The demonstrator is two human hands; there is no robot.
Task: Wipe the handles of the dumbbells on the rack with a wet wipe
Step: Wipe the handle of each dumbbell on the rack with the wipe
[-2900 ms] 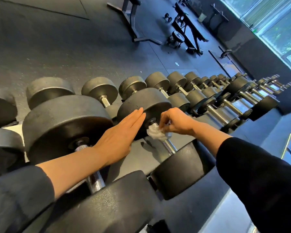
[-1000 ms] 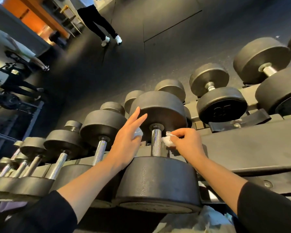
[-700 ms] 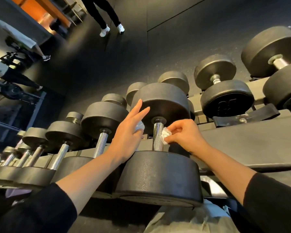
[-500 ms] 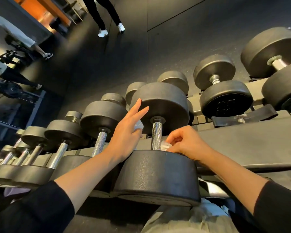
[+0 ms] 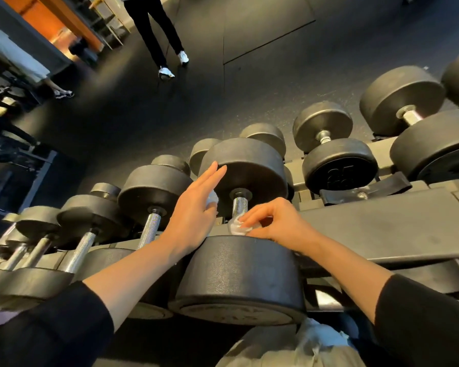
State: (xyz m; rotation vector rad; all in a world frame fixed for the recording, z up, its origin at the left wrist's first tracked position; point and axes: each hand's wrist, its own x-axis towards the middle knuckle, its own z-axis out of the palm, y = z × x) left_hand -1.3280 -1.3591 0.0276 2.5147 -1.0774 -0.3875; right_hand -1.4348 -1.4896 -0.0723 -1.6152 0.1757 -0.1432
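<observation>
Black rubber dumbbells fill the head view, lined up on a dark metal rack (image 5: 382,221). The nearest dumbbell (image 5: 240,276) sits in the middle, its knurled steel handle (image 5: 239,206) running away from the camera between two thick round heads. The right hand (image 5: 273,223) pinches a crumpled white wet wipe (image 5: 236,228) in curled fingers, pressing it against the near end of that handle, just above the near head. The left hand (image 5: 195,207) is held out flat with straight fingers, its fingertips against the rim of the far head; a scrap of white (its nature is unclear) shows just behind the palm. Both forearms are bare, with black sleeves pushed up. To the left a neighbouring dumbbell (image 5: 154,197) shows its own steel bar, and smaller ones trail off beyond. On the dark gym floor (image 5: 249,83) stands another person (image 5: 157,30) in black trousers and white shoes.
</observation>
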